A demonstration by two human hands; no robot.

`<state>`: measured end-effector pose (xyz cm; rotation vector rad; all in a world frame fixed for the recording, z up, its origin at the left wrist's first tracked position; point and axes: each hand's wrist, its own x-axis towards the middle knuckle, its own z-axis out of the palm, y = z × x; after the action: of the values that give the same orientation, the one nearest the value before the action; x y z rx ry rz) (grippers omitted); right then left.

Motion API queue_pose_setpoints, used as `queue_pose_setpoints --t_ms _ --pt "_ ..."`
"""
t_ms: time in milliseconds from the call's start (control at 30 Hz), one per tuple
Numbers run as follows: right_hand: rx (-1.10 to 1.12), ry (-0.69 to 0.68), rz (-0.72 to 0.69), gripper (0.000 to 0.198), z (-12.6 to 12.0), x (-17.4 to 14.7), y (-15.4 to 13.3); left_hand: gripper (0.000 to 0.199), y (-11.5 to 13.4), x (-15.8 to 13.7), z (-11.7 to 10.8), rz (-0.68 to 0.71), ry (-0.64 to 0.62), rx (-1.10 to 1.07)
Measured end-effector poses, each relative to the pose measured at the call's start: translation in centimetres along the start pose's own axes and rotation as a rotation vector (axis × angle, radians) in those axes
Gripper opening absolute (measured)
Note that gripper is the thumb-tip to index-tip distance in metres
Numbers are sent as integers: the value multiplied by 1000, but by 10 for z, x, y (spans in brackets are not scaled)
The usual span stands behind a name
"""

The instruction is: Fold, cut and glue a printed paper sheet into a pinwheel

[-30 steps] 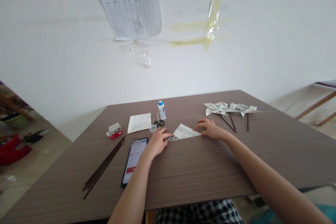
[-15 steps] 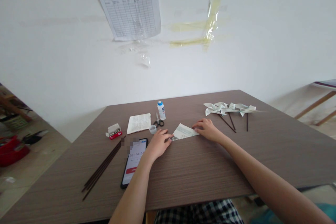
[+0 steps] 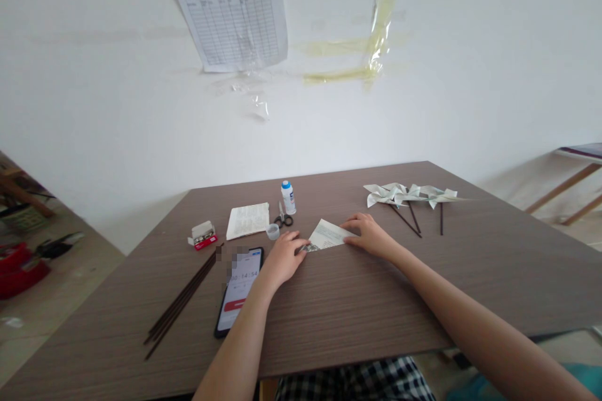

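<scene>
A printed sheet of paper [image 3: 326, 235], folded into a triangle, lies on the table in front of me with its peak pointing to the back. My left hand [image 3: 283, 255] grips its left corner between thumb and fingers. At the opposite corner, my right hand [image 3: 370, 235] has its thumb and fingertips closed on the paper. The undersides of the fingertips are hidden.
Behind my left hand are a small clear cup [image 3: 272, 231], scissors [image 3: 283, 220], a glue bottle [image 3: 288, 198] and a paper stack [image 3: 248, 220]. Leftward lie a phone [image 3: 240, 291], dark sticks [image 3: 181, 301] and a small red box [image 3: 204, 237]. Paper pinwheels [image 3: 409, 194] lie back right.
My right hand has shifted slightly left along the paper's right corner, its thumb now on the corner. My left hand stays at the left corner.
</scene>
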<state>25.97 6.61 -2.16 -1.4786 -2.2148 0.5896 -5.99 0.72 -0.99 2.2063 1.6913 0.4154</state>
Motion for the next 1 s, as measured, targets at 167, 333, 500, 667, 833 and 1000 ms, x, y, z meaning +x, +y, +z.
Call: queue_pose_setpoints --t_ms 167,333,500,667,833,1000 --pt "26 19 -18 42 -5 -1 -5 38 -3 1 1 11 23 -17" --pt "97 0 40 35 -7 -2 -10 40 0 1 0 -1 16 -17" --pt "87 23 56 22 -10 -2 -13 37 3 0 -2 -10 11 -37" --pt "103 41 -3 12 -12 -2 -10 45 -1 0 -2 -12 22 -51" --pt "173 -62 37 4 -17 -1 -4 46 -4 -1 -1 4 11 -59" --pt "219 -130 3 2 -27 -3 3 47 -7 0 0 10 -15 -28"
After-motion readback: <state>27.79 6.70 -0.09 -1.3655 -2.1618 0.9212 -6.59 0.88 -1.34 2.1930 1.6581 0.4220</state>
